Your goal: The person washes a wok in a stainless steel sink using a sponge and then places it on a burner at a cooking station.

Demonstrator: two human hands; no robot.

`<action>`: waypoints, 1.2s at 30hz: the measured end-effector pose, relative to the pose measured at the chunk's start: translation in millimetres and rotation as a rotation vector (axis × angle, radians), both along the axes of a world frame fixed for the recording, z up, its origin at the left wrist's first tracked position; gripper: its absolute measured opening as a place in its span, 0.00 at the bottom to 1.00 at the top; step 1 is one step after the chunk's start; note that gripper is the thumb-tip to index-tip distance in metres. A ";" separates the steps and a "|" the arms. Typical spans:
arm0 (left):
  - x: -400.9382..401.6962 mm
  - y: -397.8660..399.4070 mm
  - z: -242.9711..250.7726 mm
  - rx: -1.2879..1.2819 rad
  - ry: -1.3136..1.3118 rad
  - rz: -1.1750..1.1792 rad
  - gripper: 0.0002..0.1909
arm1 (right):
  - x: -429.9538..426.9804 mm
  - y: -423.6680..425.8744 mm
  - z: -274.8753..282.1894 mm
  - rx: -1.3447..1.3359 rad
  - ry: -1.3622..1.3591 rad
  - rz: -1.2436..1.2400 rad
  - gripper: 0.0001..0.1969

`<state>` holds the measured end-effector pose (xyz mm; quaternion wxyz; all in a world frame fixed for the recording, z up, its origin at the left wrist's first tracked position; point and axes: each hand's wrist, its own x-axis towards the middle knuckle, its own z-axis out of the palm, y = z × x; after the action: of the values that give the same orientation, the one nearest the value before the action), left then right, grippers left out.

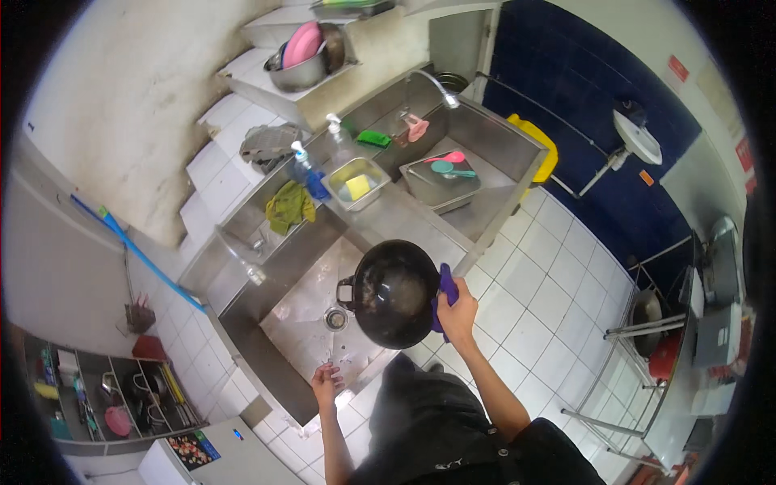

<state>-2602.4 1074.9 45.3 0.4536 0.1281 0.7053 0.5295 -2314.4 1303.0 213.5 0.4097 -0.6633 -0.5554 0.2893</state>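
Note:
A black two-handled wok (394,297) hangs over the right side of a stainless steel sink basin (291,303). My right hand (459,310) grips its right side through a purple cloth (447,285); the handle there is covered. The other loop handle (344,293) points left, free of any hand. My left hand (327,383) is empty above the basin's near edge, its fingers loosely apart. Between the hands, the drain (335,319) shows in the basin floor with small dark bits around it. Pale, worn-looking patches mark the wok's inside.
A second basin holds a steel pan (439,185) with a pink spoon (450,157) and a teal ladle (451,171). Between basins stand pump bottles (308,170) and a steel tub (371,197) with a yellow sponge. A faucet (248,267) overhangs the left side. A green cloth (291,206) lies on the ledge.

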 end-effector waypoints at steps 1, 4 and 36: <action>0.8 6.7 5.3 0.015 0.011 -0.019 0.16 | 12.9 -2.8 -13.0 0.015 0.011 -0.019 0.09; 8.2 41.4 63.1 0.004 0.112 -0.372 0.20 | 60.2 -34.0 -75.7 -0.062 0.195 -0.199 0.08; 713.7 -100.6 -108.8 -0.355 0.834 -2.689 0.12 | 387.0 -833.9 -95.7 -0.054 0.212 -2.399 0.15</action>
<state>-1888.7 974.3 -63.6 0.3757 0.7777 0.1842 -0.4691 -1927.4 469.1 117.8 0.4476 -0.7389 0.4573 -0.2113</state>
